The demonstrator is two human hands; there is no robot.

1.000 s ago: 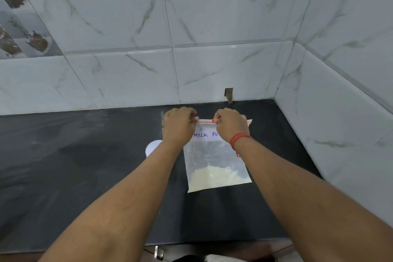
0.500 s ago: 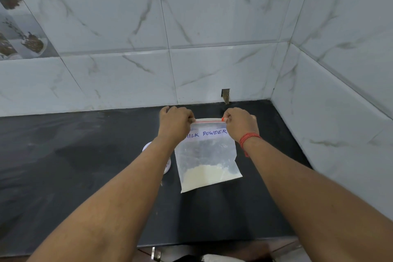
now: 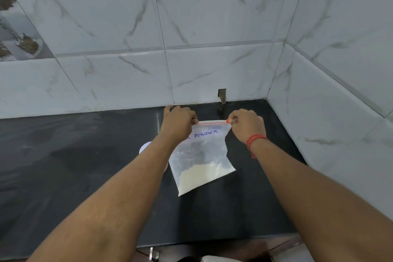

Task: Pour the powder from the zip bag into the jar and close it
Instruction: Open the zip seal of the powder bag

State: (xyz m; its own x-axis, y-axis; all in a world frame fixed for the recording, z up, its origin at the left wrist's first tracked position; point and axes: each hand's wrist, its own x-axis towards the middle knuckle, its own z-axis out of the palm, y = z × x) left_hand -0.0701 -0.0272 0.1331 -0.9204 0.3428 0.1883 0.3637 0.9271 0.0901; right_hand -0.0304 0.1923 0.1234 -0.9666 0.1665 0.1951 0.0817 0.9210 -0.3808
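Observation:
A clear zip bag [image 3: 202,155] with a red zip strip and the handwritten word "POWDER" hangs above the black counter [image 3: 63,166]. Pale cream powder [image 3: 197,175] sits in its lower part. My left hand [image 3: 177,122] pinches the bag's top left corner. My right hand [image 3: 246,124] pinches the top right end at the red slider. A white round thing [image 3: 144,147], possibly the jar or its lid, shows only as a sliver behind my left forearm.
White marble tiled walls close the counter at the back and the right [image 3: 329,91]. A small dark notch [image 3: 222,94] is at the back wall's base. The counter's front edge [image 3: 212,240] runs below my arms.
My right hand has slid to the right along the zip strip, away from my left hand. The bag has tilted, its bottom swinging left.

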